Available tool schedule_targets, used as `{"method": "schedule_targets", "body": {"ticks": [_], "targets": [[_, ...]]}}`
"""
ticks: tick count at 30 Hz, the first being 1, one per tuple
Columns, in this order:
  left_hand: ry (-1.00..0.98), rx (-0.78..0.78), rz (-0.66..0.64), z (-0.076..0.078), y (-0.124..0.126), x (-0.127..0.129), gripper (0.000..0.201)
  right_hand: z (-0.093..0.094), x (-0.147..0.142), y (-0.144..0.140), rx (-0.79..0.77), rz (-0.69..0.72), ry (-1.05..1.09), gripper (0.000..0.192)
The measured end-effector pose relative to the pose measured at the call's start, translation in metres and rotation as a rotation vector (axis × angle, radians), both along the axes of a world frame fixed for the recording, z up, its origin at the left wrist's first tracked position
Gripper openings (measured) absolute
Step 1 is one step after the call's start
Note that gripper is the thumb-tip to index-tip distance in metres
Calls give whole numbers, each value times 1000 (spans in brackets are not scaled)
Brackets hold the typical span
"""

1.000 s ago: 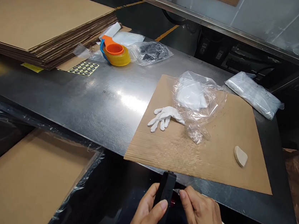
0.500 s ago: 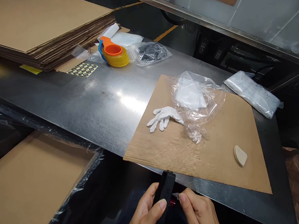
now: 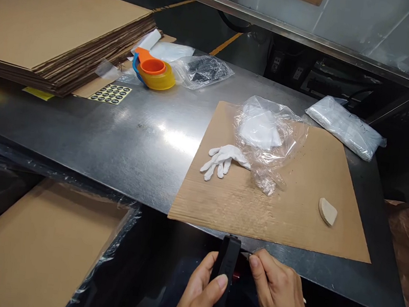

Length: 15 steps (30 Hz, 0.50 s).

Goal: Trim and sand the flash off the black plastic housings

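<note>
I have the left grip (image 3: 198, 296) clenched around a black device (image 3: 228, 255), thumb against its side, and the right grip (image 3: 279, 291) pinching a small pointed piece (image 3: 246, 255) just beside it; I cannot tell whether the two touch. Device and piece are at the near edge of the bench (image 3: 146, 142), toward its right end. Past that edge I see a cardboard sheet (image 3: 217, 202), bearing a white glove (image 3: 224, 159) against a crumpled clear bag (image 3: 289, 144), and a beige wedge (image 3: 328, 212) nearer the bench's right edge. A plastic-wrapped packet (image 3: 346, 127) lies by the far right corner. Along the far edge, farther left, I make out a bag of dark material (image 3: 203, 71) and an orange tape dispenser (image 3: 157, 80); near that, a sticker sheet (image 3: 111, 94) lies beside the cardboard stack (image 3: 64, 24).
</note>
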State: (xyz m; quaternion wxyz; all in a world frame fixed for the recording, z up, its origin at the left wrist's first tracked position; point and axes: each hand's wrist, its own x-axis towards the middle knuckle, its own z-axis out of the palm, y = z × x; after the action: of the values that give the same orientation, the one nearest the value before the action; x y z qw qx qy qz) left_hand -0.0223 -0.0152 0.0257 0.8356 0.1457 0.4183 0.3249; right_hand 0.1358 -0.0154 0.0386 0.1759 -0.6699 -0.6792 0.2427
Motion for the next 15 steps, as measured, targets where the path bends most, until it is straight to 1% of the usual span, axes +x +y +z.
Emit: {"method": "schedule_targets", "body": {"ticks": [9, 15], "targets": [[-22, 8, -12, 1, 0, 0, 40, 0, -2, 2, 14, -6, -61, 39], [-16, 57, 23, 0, 1, 1, 41, 0, -2, 2, 34, 14, -92, 40]]}}
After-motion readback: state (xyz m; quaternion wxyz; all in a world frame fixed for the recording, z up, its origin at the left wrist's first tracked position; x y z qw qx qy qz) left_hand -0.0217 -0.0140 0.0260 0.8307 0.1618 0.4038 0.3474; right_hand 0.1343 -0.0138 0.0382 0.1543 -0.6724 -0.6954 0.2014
